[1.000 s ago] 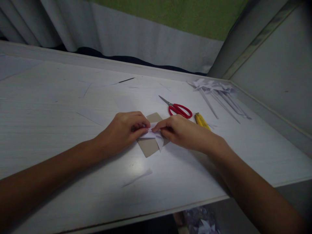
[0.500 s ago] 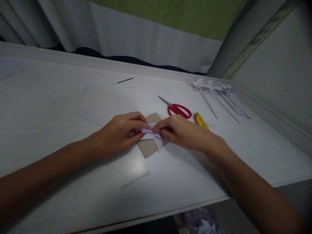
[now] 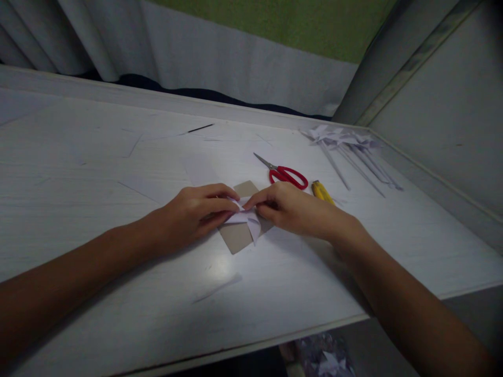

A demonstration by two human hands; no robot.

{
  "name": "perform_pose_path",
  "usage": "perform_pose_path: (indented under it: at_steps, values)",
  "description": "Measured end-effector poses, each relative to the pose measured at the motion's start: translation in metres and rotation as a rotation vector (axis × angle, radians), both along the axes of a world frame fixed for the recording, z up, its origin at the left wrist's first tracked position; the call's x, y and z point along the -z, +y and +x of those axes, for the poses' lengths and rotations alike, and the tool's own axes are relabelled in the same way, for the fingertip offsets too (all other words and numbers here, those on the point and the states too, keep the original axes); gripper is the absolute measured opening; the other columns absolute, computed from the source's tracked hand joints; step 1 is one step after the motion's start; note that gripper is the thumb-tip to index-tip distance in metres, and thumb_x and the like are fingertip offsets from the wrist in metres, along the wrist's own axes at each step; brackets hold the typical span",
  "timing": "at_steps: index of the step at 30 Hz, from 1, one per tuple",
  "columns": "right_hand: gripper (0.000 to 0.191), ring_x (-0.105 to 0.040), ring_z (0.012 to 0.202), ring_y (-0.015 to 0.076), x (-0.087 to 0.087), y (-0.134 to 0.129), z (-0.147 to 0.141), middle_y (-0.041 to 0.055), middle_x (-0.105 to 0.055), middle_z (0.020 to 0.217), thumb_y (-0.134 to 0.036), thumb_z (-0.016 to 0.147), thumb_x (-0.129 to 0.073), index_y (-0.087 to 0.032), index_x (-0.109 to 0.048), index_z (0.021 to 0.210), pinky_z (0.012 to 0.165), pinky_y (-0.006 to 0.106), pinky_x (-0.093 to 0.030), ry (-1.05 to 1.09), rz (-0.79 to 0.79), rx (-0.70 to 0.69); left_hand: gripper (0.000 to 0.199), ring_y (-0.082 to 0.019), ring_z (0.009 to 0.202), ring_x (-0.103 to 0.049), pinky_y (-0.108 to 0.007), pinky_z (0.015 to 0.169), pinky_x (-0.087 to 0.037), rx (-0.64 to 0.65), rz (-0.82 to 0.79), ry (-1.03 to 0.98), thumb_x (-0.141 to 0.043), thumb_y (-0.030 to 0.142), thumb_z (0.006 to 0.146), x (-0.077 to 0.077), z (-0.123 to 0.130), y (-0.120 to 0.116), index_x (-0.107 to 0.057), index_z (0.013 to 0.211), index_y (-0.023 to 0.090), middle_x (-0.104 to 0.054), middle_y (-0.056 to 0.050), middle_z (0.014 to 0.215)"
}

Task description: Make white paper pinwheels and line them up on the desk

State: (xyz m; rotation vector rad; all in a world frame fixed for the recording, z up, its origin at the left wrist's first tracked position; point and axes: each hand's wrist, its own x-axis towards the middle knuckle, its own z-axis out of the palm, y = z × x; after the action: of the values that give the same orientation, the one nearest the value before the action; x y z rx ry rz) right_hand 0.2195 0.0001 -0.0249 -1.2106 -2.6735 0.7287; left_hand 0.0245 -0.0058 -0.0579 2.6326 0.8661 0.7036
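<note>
A white paper pinwheel (image 3: 253, 226) with curled blades lies over a grey-brown card (image 3: 236, 240) on the table. My left hand (image 3: 200, 212) is closed on its left side, thumb and fingers pinching a folded blade. From the right, my right hand (image 3: 293, 209) presses finger and thumb at the pinwheel's middle, fingertips almost meeting those of the left. The fingers cover most of the centre, so I cannot see what lies under them.
Red-handled scissors (image 3: 288, 177) lie just beyond my right hand, beside a yellow cutter (image 3: 322, 192). Several paper pinwheels on sticks (image 3: 341, 139) are heaped at the back right. A thin black rod (image 3: 200, 128) and paper scraps (image 3: 218, 288) lie on the white table (image 3: 118, 303).
My left fingers have drawn in slightly towards the pinwheel's middle, folding the blade inward. The right hand stays pressed in nearly the same place.
</note>
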Motion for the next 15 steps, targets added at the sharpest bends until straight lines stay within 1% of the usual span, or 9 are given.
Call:
perform_pose_path:
  at_steps: [7,11,15]
  values:
    - [0.035,-0.047,0.055,0.0061,0.0025,0.0032,-0.0019,0.0007,-0.061,0.069,-0.006,0.072,-0.038,-0.015,-0.063,0.094,0.051,0.017,-0.033,0.058,-0.064,0.024,0.024,-0.013,0.085,-0.054,-0.024,0.074,-0.044,0.011,-0.036,0.029,-0.040,0.018,0.080,0.0014,0.0007,0.0016,-0.061,0.091,0.019,-0.057,-0.006,0.100]
    - [0.034,-0.044,0.052,0.0054,0.0031,0.0028,-0.0028,0.0000,-0.059,0.065,-0.007,0.073,-0.037,-0.015,-0.063,0.093,0.049,0.016,-0.031,0.072,-0.071,0.035,0.024,-0.012,0.085,-0.054,-0.024,0.074,-0.044,0.023,-0.034,0.026,-0.040,0.017,0.080,0.0017,0.0011,0.0022,-0.061,0.091,0.018,-0.056,-0.007,0.099]
    - [0.033,-0.043,0.051,0.0052,0.0034,0.0023,-0.0029,0.0004,-0.059,0.064,-0.008,0.073,-0.037,-0.013,-0.063,0.092,0.048,0.017,-0.031,0.072,-0.069,0.023,0.025,-0.012,0.083,-0.054,-0.023,0.073,-0.044,0.009,-0.035,0.029,-0.040,0.017,0.080,0.0015,0.0019,0.0013,-0.062,0.091,0.017,-0.056,-0.007,0.099]
